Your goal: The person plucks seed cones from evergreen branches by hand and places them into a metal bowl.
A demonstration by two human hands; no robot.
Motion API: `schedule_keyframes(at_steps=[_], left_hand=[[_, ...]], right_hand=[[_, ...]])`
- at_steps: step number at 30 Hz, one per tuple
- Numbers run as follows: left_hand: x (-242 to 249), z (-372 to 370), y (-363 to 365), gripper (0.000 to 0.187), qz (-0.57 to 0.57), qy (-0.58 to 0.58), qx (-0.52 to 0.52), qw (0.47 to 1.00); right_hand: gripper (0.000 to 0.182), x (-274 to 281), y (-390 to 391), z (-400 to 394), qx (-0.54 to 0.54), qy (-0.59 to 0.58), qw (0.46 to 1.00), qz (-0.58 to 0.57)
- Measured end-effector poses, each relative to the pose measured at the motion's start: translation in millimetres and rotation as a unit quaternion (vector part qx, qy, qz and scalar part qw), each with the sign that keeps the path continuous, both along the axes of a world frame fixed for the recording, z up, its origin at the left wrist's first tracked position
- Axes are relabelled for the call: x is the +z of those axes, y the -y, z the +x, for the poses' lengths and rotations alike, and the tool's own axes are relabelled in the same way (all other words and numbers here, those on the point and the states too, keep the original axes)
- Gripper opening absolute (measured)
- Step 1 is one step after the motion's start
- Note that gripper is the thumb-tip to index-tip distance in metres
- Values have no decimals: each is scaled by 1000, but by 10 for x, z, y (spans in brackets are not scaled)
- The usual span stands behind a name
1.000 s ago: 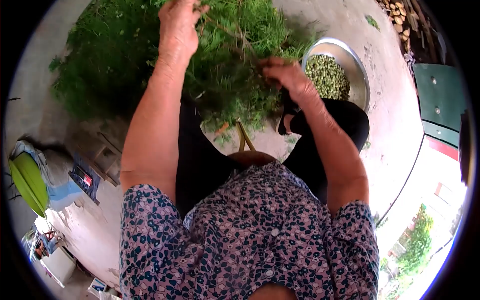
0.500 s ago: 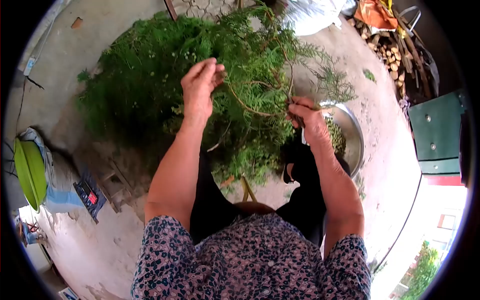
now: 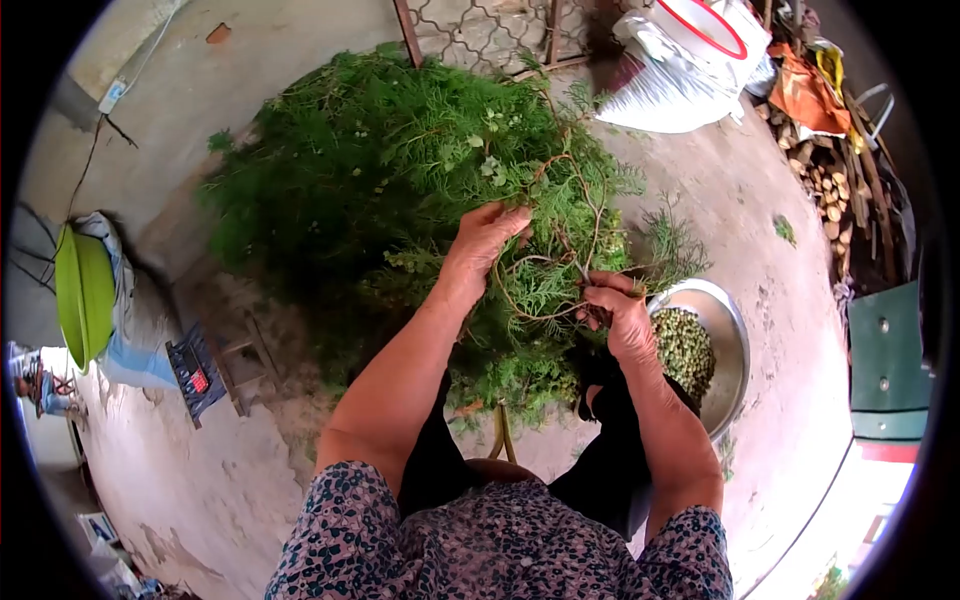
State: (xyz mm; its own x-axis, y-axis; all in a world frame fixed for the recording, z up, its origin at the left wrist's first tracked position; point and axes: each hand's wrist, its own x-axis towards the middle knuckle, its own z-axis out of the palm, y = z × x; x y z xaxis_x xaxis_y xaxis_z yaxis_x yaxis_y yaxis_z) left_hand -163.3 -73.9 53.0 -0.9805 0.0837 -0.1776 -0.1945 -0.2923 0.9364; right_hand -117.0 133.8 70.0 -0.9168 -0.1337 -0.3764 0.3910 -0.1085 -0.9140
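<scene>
The grip of the right hand [image 3: 622,318] was closed tight around the thin brown stems of a leafy green branch [image 3: 555,262], the fingers curled over so that only the knuckles showed. The grip of the left hand [image 3: 482,245] was looser: its fingers were bent into the foliage a little to the left of and above the right hand, pressed against the greenery, though whether they actually pinched a twig could not be told. Between the two hands the bare stems looped in a curve. Beyond both grips lay a large heap of the same green cuttings [image 3: 340,190], spread on the concrete floor [image 3: 760,200]. Just to the right of the right hand stood a metal bowl [image 3: 735,335] holding small green seeds or pods [image 3: 685,350]. Further off past the bowl lay a stack of cut firewood [image 3: 830,190] and a white sack [image 3: 680,70]. Well to the left of the left hand leaned a green basin [image 3: 82,290].
</scene>
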Motion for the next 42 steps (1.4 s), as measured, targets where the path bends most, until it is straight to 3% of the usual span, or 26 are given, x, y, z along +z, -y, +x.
schedule_keyframes(at_steps=[2, 4, 6, 7, 9, 10, 13, 14, 15, 17, 19, 20, 22, 23, 25, 26, 28, 30, 32, 34, 40, 41, 42], left_hand=[[-12, -10, -20, 28, -16, 42, 44, 998], [-57, -42, 6, 28, -17, 31, 25, 999], [-114, -51, 5, 20, 124, 63, 6, 990], [-122, -54, 8, 20, 121, 63, 5, 991], [-117, -33, -31, 15, 76, 19, 33, 996], [-120, -44, -48, 14, 54, -3, 45, 998], [-205, -63, -22, 11, -12, -28, 3, 1000], [-177, -34, -53, 10, -34, -25, 11, 999], [36, 56, -127, 8, 50, -32, 20, 998], [-15, 46, -161, 8, -3, -39, 17, 999], [-100, 52, -245, 11, -73, -67, 37, 994], [-122, 73, -301, 11, -71, -63, 28, 995], [-100, 136, -427, 16, -111, -38, 2, 993], [-117, 157, -497, 19, -58, -69, -8, 996], [-240, 167, -566, 19, -107, -87, -43, 990], [-279, 186, -596, 18, -154, -107, -68, 980], [-250, 223, -675, 17, -141, -123, -72, 980], [-259, 228, -719, 16, -95, -78, -90, 988], [-412, 161, -677, 12, -134, -59, -125, 981], [-257, 206, -656, 12, -174, -49, -155, 971], [19, 192, -568, 20, -337, -61, -201, 918], [88, 178, -554, 19, -437, -109, -213, 867], [92, 179, -545, 19, -440, -111, -213, 865]], right_hand=[[31, -42, 39, 14, 19, 7, 1000, -5], [33, -150, 78, 28, 33, 35, 999, -24], [38, -226, 81, 24, 67, 52, 996, -33], [38, -264, 99, 27, 65, 51, 996, -36], [51, -321, 98, 45, 44, -68, 996, 22], [51, -327, 58, 28, 37, -68, 997, 21], [81, -169, -183, -31, -120, 36, 988, -88], [79, -195, -298, -91, -189, 11, 977, -102], [69, -139, -370, -104, -237, -25, 969, -67], [60, -31, -417, -145, -291, -60, 954, -29], [35, 50, -364, -167, -272, -312, 898, 152], [27, 137, -286, -164, -253, -351, 883, 182], [29, 414, -84, -56, -161, -354, 878, 279], [31, 395, -8, -65, -128, -397, 854, 311], [37, 333, -4, -168, -42, -511, 767, 386], [34, 313, 4, -150, -8, -480, 770, 420], [30, 283, -8, -100, 1, -376, 809, 453], [27, 145, -77, -146, -29, -382, 808, 447], [24, 99, -126, -166, -57, -394, 805, 440], [19, 182, -149, -84, -104, -214, 940, 245], [12, 206, -177, -56, -177, -140, 970, 86], [12, 183, -185, -62, -168, -132, 975, 61], [13, 172, -184, -63, -160, -124, 979, 35]])
